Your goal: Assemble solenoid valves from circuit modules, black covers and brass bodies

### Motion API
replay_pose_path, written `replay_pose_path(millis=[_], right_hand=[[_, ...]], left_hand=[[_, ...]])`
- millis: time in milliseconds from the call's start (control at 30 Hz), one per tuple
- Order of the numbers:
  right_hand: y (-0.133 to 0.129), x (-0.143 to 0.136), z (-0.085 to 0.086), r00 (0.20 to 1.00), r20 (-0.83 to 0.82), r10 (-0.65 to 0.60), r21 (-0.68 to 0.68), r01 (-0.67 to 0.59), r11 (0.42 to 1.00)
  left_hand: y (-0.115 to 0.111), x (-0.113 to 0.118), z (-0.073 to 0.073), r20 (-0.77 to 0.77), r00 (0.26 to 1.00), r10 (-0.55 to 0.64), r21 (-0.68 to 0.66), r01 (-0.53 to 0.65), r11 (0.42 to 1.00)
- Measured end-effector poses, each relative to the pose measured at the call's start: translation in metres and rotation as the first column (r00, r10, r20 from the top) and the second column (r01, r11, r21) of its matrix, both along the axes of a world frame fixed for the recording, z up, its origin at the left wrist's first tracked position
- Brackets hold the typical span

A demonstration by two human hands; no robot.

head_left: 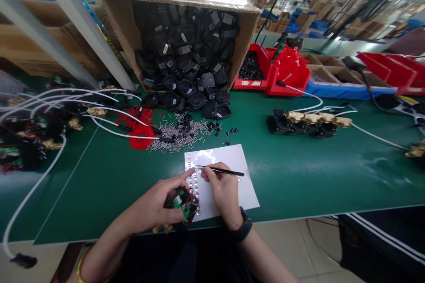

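Observation:
My left hand (162,203) is wrapped round a small black housing (185,205) with a green circuit board and red wires inside. Its index finger stretches out to a white sheet (232,194) on the bench. Rows of small round shiny pieces (195,183) stick to the left part of that sheet. Between thumb and fingers, my right hand (222,185) pinches dark tweezers (229,171). Their thin tip points left, close to the left index fingertip and the shiny pieces. Whether the tip grips a piece is too small to tell.
Beyond the sheet lie loose metal pins (181,135) and red wire bundles (141,135). A cardboard box (247,40) of black housings stands behind them. Assemblies with white cables (43,137) crowd the left; black units with brass fittings (308,124) sit right. Red bins (254,84) stand behind.

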State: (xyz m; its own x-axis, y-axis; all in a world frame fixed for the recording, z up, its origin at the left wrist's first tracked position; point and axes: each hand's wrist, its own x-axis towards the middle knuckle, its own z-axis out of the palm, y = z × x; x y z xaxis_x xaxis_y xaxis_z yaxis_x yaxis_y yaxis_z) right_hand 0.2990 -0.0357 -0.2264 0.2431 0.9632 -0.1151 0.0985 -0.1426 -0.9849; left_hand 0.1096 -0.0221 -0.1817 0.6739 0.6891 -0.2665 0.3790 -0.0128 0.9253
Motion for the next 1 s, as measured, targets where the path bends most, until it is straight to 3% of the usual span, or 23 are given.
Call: replay_pose_path(millis=[400,500,567,667,767,867,1000], right_hand=[[0.000,0.004,0.003,0.997,0.026,0.070,-0.011,-0.070,0.997],[0.000,0.003,-0.001,0.999,0.034,0.042,-0.024,-0.041,0.999],[-0.001,0.003,-0.002,1.000,-0.007,0.018,-0.036,-0.018,0.999],[-0.003,0.003,-0.002,0.990,-0.138,0.003,-0.036,-0.008,0.999],[-0.006,0.008,-0.001,0.953,-0.302,-0.010,-0.038,-0.002,0.999],[-0.007,0.013,0.000,0.893,-0.448,-0.031,-0.045,0.012,0.999],[-0.007,0.015,0.002,0.824,-0.562,-0.074,-0.068,0.044,0.997]], left_hand=[[0.002,-0.001,-0.005,0.067,0.998,0.004,-0.064,0.000,0.998],[-0.001,-0.007,-0.004,0.133,0.986,0.097,-0.118,-0.082,0.990],[-0.003,-0.014,0.002,0.162,0.963,0.217,-0.106,-0.202,0.974],[-0.005,-0.022,0.015,0.125,0.908,0.401,0.110,-0.414,0.903],[-0.005,-0.019,0.023,0.074,0.848,0.525,0.316,-0.519,0.794],[-0.004,-0.005,0.017,0.141,0.797,0.587,0.327,-0.597,0.732],[-0.005,0.019,-0.002,0.268,0.716,0.645,0.223,-0.697,0.681]])
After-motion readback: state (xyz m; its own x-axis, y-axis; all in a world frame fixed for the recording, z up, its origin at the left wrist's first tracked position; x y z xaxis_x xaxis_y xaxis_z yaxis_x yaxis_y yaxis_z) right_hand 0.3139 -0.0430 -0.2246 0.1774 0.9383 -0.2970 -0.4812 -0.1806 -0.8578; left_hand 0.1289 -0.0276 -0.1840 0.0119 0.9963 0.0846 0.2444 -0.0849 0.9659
